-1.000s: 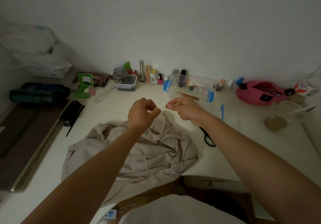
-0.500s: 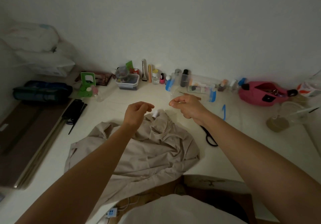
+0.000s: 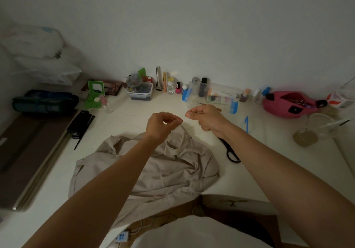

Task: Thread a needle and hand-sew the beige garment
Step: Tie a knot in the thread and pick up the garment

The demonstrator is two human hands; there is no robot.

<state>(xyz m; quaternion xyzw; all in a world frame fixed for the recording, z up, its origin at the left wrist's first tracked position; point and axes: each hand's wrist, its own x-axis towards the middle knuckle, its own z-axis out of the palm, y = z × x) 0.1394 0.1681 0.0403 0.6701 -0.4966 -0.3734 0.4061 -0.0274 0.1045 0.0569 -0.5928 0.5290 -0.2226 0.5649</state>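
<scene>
The beige garment (image 3: pixel 163 170) lies crumpled on the white table (image 3: pixel 269 170), reaching the near edge. Both hands hover above its far end. My left hand (image 3: pixel 160 125) has thumb and forefinger pinched together, tips pointing right, on a thread too fine to see clearly. My right hand (image 3: pixel 206 117) pinches thumb and forefinger too, tips pointing left, a few centimetres from the left fingertips. The needle cannot be made out between its fingers. Black scissors (image 3: pixel 230 151) lie on the table under my right wrist.
Small bottles and a clear box (image 3: pixel 140 92) line the wall at the back. A pink pouch (image 3: pixel 288 104) and a plastic cup (image 3: pixel 307 132) stand at the right. Black combs (image 3: pixel 80 122), a green stand (image 3: pixel 95 96) and a dark bag (image 3: pixel 46 101) are at the left.
My fingertips nearly touched a second ago, then the left hand drew away to the left. Now it has come back close to the right hand's fingertips.
</scene>
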